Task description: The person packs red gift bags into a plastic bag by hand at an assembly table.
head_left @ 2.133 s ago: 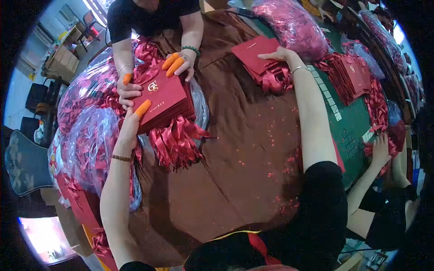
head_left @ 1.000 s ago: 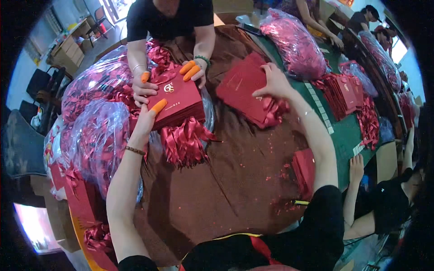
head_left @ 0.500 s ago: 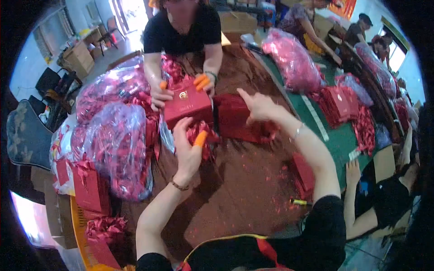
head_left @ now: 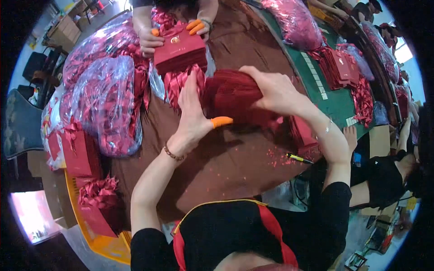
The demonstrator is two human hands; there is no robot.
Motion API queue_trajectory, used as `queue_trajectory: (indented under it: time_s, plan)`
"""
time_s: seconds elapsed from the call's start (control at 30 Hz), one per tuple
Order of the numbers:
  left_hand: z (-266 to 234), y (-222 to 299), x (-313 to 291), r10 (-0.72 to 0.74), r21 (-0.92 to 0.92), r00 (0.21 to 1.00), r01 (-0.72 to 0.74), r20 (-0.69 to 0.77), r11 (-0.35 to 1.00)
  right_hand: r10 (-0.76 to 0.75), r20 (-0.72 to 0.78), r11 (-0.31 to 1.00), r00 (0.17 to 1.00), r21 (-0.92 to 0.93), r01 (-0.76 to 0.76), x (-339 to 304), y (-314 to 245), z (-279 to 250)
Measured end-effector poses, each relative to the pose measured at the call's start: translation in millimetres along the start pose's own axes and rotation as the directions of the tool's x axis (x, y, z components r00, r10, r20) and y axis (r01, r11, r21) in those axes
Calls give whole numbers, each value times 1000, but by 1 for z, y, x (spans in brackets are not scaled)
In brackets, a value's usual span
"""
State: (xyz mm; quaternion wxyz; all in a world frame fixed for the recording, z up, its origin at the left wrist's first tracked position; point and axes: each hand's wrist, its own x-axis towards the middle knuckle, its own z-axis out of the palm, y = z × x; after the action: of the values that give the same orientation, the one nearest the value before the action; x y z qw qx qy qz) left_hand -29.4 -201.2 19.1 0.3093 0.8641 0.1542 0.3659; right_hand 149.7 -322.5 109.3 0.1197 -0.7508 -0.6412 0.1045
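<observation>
Fingers and thumb of our right hand (head_left: 278, 92) curl partway round the right end of a stack of dark red bags (head_left: 229, 92), keeping hold of it. Our left hand (head_left: 195, 110) is spread open and grips nothing, its palm toward the stack's left end; we cannot tell whether they touch. An orange cot (head_left: 221, 121) covers its thumb. The stack, rather blurred, is between our two hands above a brown cloth (head_left: 212, 158); whether it rests there we cannot say. Just beyond, a co-worker's hands (head_left: 151, 43) hold a second pile of bags (head_left: 181, 49), red ribbons (head_left: 174, 88) hanging toward us. Left of these we see bundles in clear plastic (head_left: 101, 101). Right of our stack lie more red bags (head_left: 303, 133), and near them a yellow marker (head_left: 298, 158).
</observation>
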Motion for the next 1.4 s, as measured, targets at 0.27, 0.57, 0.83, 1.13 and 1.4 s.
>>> queue_trajectory:
  time_s: [0.27, 0.57, 0.83, 1.13, 1.4]
  plan:
    - [13, -8, -57, -228, -603, 926, 371, 302, 707, -136, -91, 987, 986, -102, 127, -41, -31, 59]
    - [13, -16, -69, -144, -581, 929, 329, 342, 745, 180, -328, 796, 927, 602, 59, -62, 2, 60]
    - [30, -14, -72, -20, -565, 962, 176, 271, 806, 391, -333, -30, 858, 927, 374, -56, 0, 127]
    - [-5, -27, -80, -250, -564, 956, 294, 155, 771, 481, -380, 235, 790, 924, 301, -29, -25, 144]
    - [-24, -29, -107, -334, -656, 935, 328, 121, 680, 204, -241, 229, 949, 954, 193, -26, -22, 131]
